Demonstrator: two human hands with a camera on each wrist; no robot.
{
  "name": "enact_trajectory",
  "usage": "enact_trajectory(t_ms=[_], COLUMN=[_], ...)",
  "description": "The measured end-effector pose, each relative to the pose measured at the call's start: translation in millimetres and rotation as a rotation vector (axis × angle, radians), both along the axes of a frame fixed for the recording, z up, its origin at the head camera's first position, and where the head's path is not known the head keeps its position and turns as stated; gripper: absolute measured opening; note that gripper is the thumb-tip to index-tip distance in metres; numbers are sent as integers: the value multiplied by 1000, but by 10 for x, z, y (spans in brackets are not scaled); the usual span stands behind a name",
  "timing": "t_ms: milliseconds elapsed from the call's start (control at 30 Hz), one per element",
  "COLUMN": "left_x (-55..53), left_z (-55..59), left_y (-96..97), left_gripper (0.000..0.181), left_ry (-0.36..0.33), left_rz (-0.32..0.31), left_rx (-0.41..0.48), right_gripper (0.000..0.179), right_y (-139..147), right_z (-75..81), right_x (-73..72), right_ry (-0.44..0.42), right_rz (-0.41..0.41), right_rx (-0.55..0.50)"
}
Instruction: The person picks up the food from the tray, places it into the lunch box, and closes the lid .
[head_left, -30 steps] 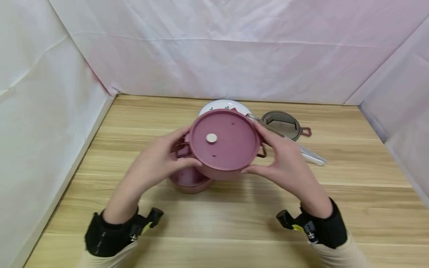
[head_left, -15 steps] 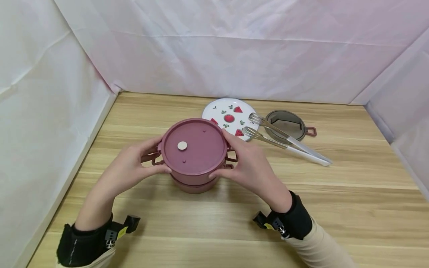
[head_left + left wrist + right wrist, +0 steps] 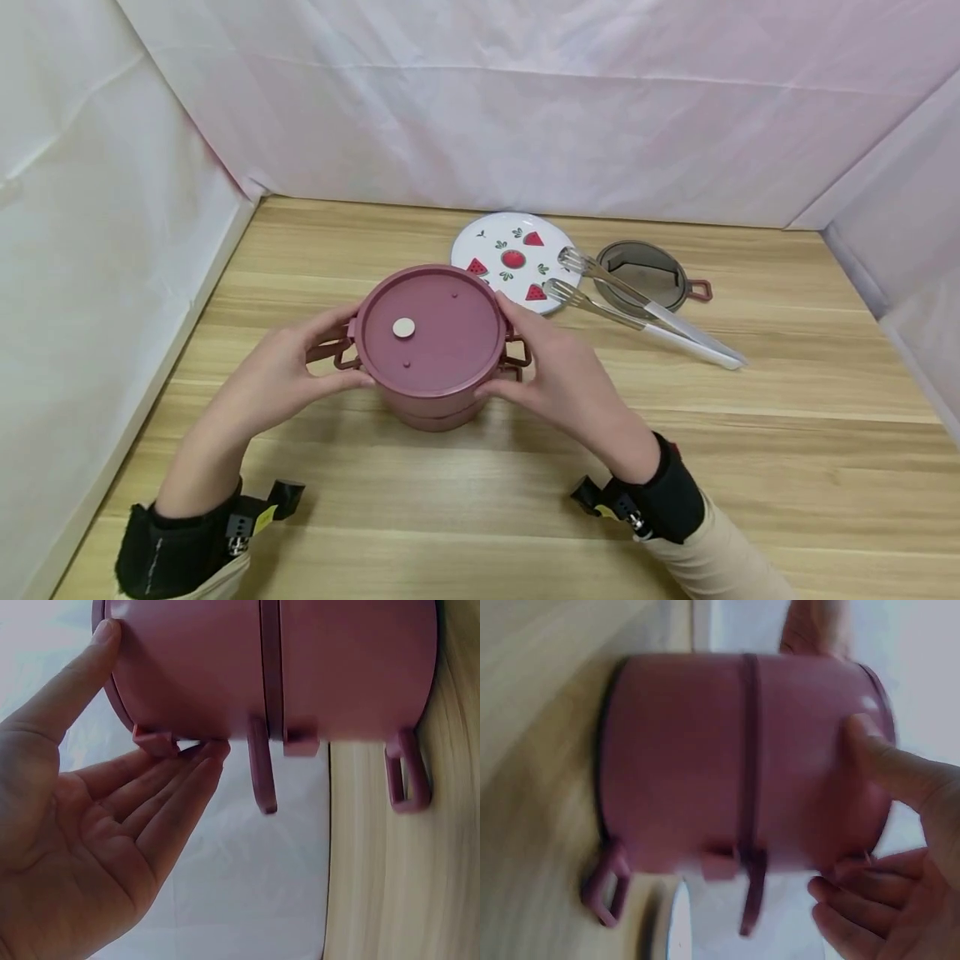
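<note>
A round dusty-pink lunch box point(image 3: 431, 325), its lid fitted with a small white knob, sits on top of a matching lower lunch box point(image 3: 435, 423). My left hand point(image 3: 288, 367) grips the upper one from the left, thumb on its front wall and fingers by a side clasp. On the opposite side my right hand point(image 3: 558, 371) holds it the same way. In the left wrist view, the wall of the upper box point(image 3: 187, 667) meets that of the lower box point(image 3: 352, 667) at a dark seam. Loop handles stick out from both boxes.
Behind the boxes lies a white plate point(image 3: 491, 233) with watermelon prints. Two fork-tipped utensils point(image 3: 675, 325) with white handles lean across its edge and across a round grey-brown lid point(image 3: 641, 271) with a pink loop. White cloth walls point(image 3: 480, 117) border the wooden table point(image 3: 420, 533).
Both hands carried the upper lunch box left and down onto the lower one, uncovering the plate. Over the last half second it settled slightly, and the seam between the two boxes narrowed.
</note>
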State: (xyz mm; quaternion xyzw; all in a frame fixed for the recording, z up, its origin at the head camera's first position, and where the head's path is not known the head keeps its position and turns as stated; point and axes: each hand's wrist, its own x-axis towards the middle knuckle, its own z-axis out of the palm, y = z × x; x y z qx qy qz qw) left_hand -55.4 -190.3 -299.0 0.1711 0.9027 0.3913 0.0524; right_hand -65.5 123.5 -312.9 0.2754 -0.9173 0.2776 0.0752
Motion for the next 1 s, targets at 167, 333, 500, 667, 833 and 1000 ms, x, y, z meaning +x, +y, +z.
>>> enact_trajectory(t_ms=[167, 333, 500, 667, 833, 1000], left_x=[-42, -92, -109, -133, -171, -193], left_z=[-73, -197, -252, -285, -308, -299], left_y=[-49, -61, -35, -33, -50, -61], left_gripper=[55, 38, 40, 42, 45, 46], left_ry=[72, 119, 103, 39, 5, -5], left_rz=[-1, 3, 7, -15, -36, -30], left_rx=[-111, -181, -193, -149, -129, -169], right_gripper=[71, 55, 47, 41, 34, 34], right_y=[166, 205, 180, 152, 153, 151], right_z=[22, -97, -222, -284, -315, -323], right_x=[-62, -129, -180, -210, -213, -205], right_ry=[-79, -74, -73, -93, -89, -101], right_rz=[-38, -9, 9, 14, 22, 21], right_rx=[134, 181, 168, 135, 86, 60])
